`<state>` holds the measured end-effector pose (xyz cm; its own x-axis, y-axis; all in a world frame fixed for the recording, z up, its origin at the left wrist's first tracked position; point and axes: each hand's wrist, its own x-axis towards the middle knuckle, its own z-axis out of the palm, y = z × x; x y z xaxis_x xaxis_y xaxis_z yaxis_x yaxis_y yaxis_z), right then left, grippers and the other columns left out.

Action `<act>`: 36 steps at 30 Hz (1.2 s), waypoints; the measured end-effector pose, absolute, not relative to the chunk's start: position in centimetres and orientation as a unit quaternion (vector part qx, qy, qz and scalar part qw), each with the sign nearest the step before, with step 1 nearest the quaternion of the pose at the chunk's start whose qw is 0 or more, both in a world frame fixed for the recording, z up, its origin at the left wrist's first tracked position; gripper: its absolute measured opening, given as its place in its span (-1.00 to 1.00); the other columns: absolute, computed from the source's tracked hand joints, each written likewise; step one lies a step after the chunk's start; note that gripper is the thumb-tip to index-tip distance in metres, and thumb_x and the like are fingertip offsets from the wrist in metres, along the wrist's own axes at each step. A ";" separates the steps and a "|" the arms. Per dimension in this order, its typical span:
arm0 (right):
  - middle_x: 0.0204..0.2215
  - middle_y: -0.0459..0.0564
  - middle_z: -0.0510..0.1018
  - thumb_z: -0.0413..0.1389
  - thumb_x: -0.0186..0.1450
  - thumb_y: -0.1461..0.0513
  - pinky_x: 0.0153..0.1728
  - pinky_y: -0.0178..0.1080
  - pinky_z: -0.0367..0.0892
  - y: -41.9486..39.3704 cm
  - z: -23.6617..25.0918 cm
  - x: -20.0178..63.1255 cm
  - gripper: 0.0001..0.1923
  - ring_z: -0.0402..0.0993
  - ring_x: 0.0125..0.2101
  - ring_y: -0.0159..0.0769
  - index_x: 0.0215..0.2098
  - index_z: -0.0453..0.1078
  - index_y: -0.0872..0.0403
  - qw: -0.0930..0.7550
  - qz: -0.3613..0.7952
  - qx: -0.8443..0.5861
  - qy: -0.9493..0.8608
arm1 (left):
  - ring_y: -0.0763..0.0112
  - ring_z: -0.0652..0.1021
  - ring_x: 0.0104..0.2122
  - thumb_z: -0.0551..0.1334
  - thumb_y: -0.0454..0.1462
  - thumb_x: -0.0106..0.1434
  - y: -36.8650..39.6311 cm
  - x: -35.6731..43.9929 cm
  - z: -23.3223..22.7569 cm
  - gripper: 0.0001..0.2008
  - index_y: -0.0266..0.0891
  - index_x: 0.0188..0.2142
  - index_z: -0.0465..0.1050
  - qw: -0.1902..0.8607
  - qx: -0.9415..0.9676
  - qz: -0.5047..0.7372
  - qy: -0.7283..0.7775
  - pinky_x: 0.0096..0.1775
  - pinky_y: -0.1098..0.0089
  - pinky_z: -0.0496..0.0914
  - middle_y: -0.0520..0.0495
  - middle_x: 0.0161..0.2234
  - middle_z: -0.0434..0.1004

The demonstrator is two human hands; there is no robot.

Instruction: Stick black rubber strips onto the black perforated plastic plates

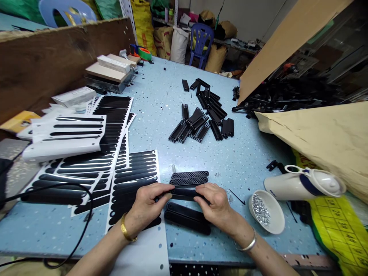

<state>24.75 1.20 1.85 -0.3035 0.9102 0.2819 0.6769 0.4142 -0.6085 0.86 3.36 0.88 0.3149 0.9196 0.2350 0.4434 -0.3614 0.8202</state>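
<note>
Head view: my left hand (148, 200) and right hand (216, 201) pinch both ends of a black plastic strip (184, 194), apparently aligning it; even pressure seems needed next.

1. A white bottle (284, 186) with a dark band was beside a yellow printed sack (340, 232).
2. A green tape roll (144, 54) lay near a wooden partition (71, 51).
3. A blue plastic chair (200, 45) stood between a white sack (179, 45) and a brown sack (216, 58).
</note>
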 end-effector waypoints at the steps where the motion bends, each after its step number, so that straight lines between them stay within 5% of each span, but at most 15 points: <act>1: -0.36 0.07 0.63 0.12 0.25 0.31 -0.28 -0.11 0.41 1.2 1.9 24.8 -0.86 0.55 -0.33 -0.17 -0.30 0.53 0.11 0.304 0.193 -0.505 -0.784 | 0.39 0.64 -0.34 0.26 -0.36 0.21 3.4 0.9 1.0 -0.80 -0.19 -0.17 0.58 0.328 0.745 0.362 0.453 -0.27 0.42 0.53 -0.04 -0.30 0.68; 20: -0.36 0.05 0.62 0.15 0.21 0.33 -0.30 -0.12 0.39 1.2 1.7 24.8 -0.89 0.53 -0.36 -0.19 -0.31 0.53 0.12 0.304 0.203 -0.511 -0.778 | 0.41 0.66 -0.30 0.27 -0.39 0.23 3.3 0.5 1.0 -0.75 -0.25 -0.08 0.53 0.254 0.792 0.385 0.400 -0.23 0.48 0.54 -0.08 -0.24 0.67; 36: -0.38 0.06 0.63 0.16 0.18 0.35 -0.31 -0.14 0.42 1.3 1.4 24.8 -0.88 0.54 -0.37 -0.18 -0.32 0.54 0.11 0.331 0.204 -0.507 -0.770 | 0.43 0.63 -0.41 0.22 -0.41 0.27 3.4 0.7 1.7 -0.87 -0.27 -0.21 0.52 0.247 0.805 0.363 0.400 -0.35 0.50 0.50 -0.04 -0.37 0.64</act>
<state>24.84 1.28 1.43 -0.2681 0.9145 0.3029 0.6453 0.4039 -0.6485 0.69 3.40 1.69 0.4178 0.8222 0.3865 0.4643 -0.5589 0.6870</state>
